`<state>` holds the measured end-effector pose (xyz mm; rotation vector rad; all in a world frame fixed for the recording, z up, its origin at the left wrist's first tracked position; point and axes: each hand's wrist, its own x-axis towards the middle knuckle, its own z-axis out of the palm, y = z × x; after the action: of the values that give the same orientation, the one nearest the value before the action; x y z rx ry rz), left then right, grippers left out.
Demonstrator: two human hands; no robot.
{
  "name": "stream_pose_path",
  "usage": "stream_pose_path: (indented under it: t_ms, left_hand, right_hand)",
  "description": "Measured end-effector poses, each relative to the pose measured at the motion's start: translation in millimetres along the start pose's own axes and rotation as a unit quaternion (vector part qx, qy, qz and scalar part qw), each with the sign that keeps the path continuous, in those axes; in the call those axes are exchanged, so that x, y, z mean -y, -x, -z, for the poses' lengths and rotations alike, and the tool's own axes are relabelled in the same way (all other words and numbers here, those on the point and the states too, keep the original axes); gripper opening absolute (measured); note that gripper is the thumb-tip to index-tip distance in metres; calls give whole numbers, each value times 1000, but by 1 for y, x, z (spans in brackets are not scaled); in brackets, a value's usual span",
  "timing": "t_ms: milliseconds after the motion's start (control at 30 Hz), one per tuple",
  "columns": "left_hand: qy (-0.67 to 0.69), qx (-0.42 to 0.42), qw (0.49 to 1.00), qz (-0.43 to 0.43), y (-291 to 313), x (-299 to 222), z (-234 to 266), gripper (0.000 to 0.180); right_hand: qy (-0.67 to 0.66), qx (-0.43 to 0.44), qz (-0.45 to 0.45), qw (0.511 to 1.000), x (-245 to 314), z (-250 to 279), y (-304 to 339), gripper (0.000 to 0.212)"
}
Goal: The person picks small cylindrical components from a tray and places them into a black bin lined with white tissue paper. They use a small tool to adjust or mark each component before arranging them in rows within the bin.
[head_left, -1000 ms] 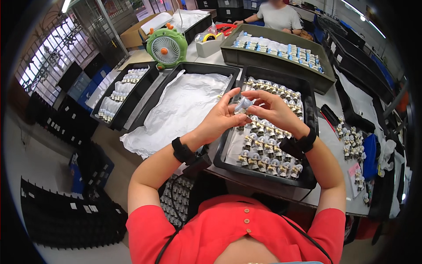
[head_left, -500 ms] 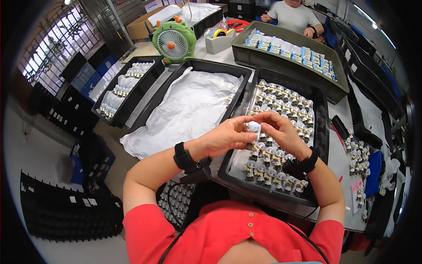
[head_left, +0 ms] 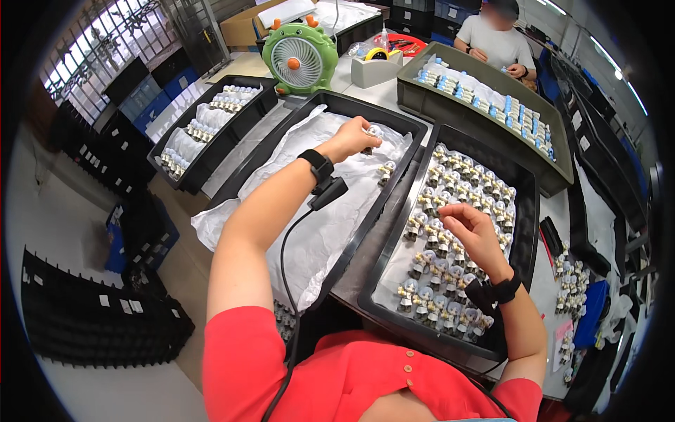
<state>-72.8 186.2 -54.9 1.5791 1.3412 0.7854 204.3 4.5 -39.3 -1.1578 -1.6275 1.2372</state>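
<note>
My left hand [head_left: 348,139] is closed on a small figurine [head_left: 375,132] with pale hair, held at the far end of a black tray [head_left: 266,166] lined with white paper. Another figurine [head_left: 386,171] stands on that paper close to the tray's right wall. Over a second black tray [head_left: 529,211], filled with rows of similar figurines [head_left: 422,259], hovers my right hand [head_left: 472,235]. Its thumb and forefinger are slightly apart, and nothing shows between them. Figurines stand just beneath and beside those fingertips.
A green fan [head_left: 299,62] stands behind the paper-lined tray. To the left is a narrower black tray [head_left: 188,184] of figurines; at the back right, an olive bin [head_left: 485,112] holds blue-and-white pieces. A person [head_left: 496,42] sits behind it. More figurines [head_left: 571,288] lie at right.
Both hands were together on one figurine above the full tray. The left hand has carried it away to the paper-lined tray, while the right hand has let go and lowered over the rows.
</note>
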Motion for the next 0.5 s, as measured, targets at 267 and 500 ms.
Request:
stream_pose_path:
  t_ms: [267, 500]
  left_hand:
    - [-251, 5, 967, -53, -20, 46, -24, 47]
    - [-173, 32, 984, 18, -13, 46, -21, 42]
  right_hand:
    - [23, 5, -23, 999, -1, 0, 0, 20]
    - [37, -5, -18, 999, -2, 5, -4, 19]
